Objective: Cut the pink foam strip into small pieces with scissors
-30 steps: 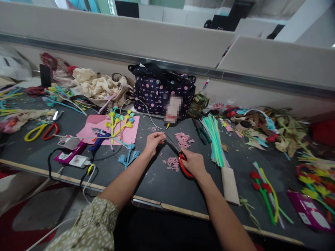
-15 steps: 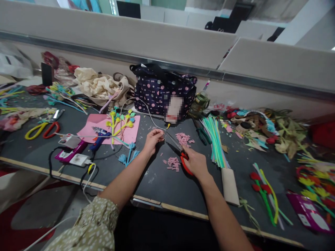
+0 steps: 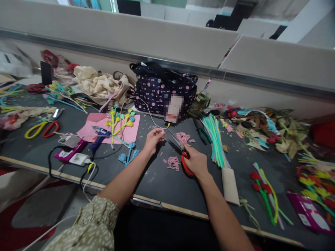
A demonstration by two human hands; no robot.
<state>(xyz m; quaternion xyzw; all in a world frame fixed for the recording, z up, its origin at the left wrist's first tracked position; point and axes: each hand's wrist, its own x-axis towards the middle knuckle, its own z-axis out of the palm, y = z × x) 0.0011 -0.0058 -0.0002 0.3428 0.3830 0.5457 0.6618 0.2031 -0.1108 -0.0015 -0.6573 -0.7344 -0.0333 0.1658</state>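
My right hand (image 3: 195, 161) grips red-handled scissors (image 3: 181, 152) whose blades point up and left over the dark table (image 3: 167, 181). My left hand (image 3: 154, 138) is pinched shut just left of the blade tips, on something too small to make out. Two small heaps of pink paper scraps lie close by: one heap (image 3: 172, 162) between my hands, the other heap (image 3: 183, 137) beyond the blades. A thin white cable with a yellow tip (image 3: 167, 126) ends just past my left fingers.
A polka-dot bag (image 3: 157, 89) stands behind. At left lie a pink sheet (image 3: 92, 127) with a pipe-cleaner flower, a glue gun (image 3: 97, 139), a power strip (image 3: 75, 158) and yellow and red scissors (image 3: 42, 129). Green pipe cleaners (image 3: 216, 139), a cardboard tube (image 3: 229, 181) and craft flowers (image 3: 264, 190) lie right.
My right hand has shifted the scissors slightly up and left, towards my left hand. My left hand has stayed pinched in nearly the same place.
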